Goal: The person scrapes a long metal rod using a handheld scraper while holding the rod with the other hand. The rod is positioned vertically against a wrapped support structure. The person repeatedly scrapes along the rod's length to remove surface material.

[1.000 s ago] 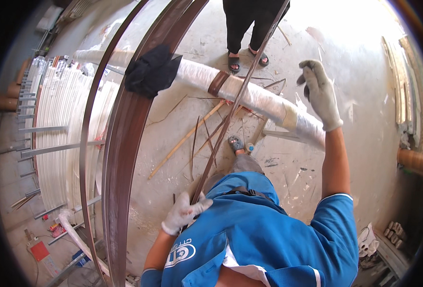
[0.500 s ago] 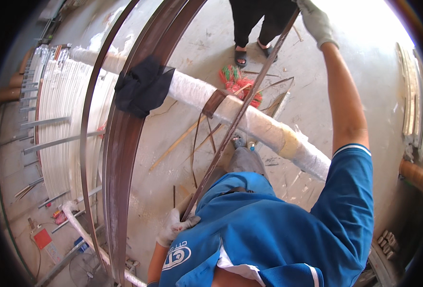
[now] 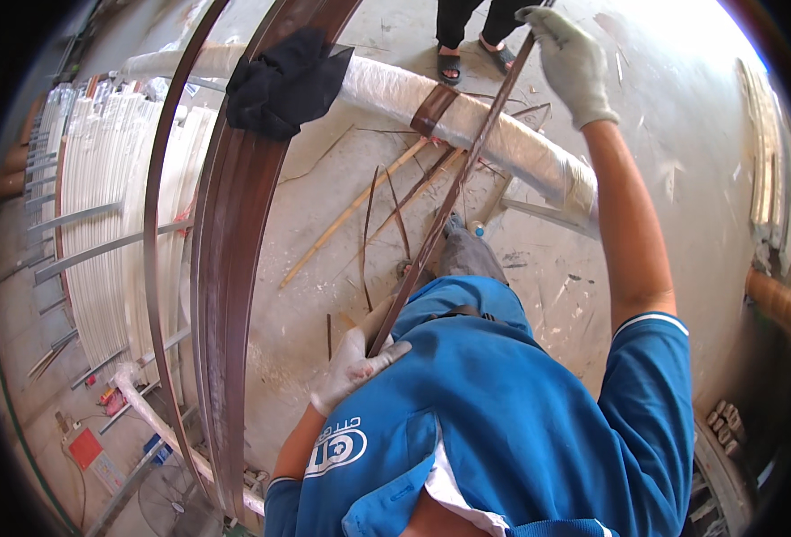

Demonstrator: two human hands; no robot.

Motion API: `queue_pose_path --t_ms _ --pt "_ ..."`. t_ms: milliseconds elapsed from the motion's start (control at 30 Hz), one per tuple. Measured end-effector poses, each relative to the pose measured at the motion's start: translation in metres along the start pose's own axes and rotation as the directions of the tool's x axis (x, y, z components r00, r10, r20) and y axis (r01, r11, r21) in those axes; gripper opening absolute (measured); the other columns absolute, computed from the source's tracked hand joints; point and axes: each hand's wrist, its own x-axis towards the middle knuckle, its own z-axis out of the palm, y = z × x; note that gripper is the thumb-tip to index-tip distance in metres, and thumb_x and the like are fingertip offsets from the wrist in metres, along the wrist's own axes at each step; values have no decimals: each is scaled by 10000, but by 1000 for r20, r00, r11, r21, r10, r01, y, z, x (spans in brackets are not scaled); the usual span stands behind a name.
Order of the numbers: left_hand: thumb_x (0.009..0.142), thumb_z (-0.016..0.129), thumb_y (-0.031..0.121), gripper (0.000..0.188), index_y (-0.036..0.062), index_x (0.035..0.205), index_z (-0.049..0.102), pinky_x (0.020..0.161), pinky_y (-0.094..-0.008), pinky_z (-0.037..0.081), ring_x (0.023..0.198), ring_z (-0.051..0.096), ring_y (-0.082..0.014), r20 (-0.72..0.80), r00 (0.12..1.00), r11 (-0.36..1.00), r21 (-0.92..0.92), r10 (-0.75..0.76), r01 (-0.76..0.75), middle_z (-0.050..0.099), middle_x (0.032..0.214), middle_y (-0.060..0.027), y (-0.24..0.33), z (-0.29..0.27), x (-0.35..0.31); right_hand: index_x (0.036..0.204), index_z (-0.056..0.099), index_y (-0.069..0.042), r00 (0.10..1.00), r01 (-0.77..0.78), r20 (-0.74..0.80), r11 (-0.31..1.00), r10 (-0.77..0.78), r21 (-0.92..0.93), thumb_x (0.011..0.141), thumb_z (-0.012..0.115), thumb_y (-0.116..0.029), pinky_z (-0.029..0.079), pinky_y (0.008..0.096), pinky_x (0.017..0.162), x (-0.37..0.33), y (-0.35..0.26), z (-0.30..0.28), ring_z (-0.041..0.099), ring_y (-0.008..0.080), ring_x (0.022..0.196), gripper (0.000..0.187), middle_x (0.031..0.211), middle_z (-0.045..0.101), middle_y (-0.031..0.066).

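A long, thin dark brown strip (image 3: 456, 192) slants from my waist up to the far right. In a whitish glove, my left hand (image 3: 354, 369) is closed round its lower end, against my blue shirt. My right hand (image 3: 573, 70), gloved too, is raised at arm's length and grips the strip near its far end. Left of the strip stands a set of wide brown profiles (image 3: 234, 206), curved by the lens, with a black cloth (image 3: 284, 85) draped over it. Beneath the strip runs a long support wrapped in clear film (image 3: 382, 85), with a brown band (image 3: 433, 109) round it.
Another person's feet in dark sandals (image 3: 449, 67) stand beyond the wrapped support. Wooden sticks (image 3: 351, 215) and scraps lie on the floor. At left are stacked white profiles (image 3: 109, 224) on a metal rack, and a floor fan (image 3: 176, 506). More long profiles (image 3: 767, 170) lie at right.
My view has shifted, so the wrapped support sits higher in the picture. My right hand has come slightly left and lower. Both hands still hold the strip. The red and green bundle is mostly hidden.
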Motion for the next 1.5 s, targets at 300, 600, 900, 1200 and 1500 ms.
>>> queue_pose_path --t_ms 300,600,900,1200,1500 --pt "901 752 190 668 14 1486 482 662 -256 453 691 503 -90 83 985 987 34 151 -154 581 823 10 -13 -6 10 1062 657 -191 960 171 213 984 -179 56 823 648 -140 521 401 595 -189 -178 -26 650 258 709 245 769 619 43" --pt "873 743 135 694 22 1500 469 599 -217 422 688 495 -44 96 994 997 -72 48 -41 546 797 26 -18 -4 2 1100 734 -134 918 220 306 966 -252 138 815 618 -45 588 392 715 -155 -131 -25 726 287 823 321 933 741 92" --pt "829 762 165 761 66 1521 463 655 -252 439 694 492 -81 6 996 994 63 89 -90 530 774 20 -15 4 1 1224 680 -82 917 -388 160 728 365 564 1047 560 -251 484 265 612 -18 -30 -57 598 115 672 272 811 658 23" --pt "823 765 166 811 53 1548 418 690 -266 461 731 523 -112 -81 997 988 151 4 8 555 802 -25 3 19 -2 1001 639 4 340 -858 930 451 141 246 1021 612 -148 459 233 589 -174 -146 -102 529 45 665 155 726 568 -15" --pt "840 769 165 803 30 1546 412 696 -265 481 736 535 -116 -46 997 991 125 57 -51 587 831 -40 -2 18 3 925 623 13 387 -841 913 456 129 292 1021 605 -155 456 262 575 -190 -169 -89 521 61 650 195 708 562 7"
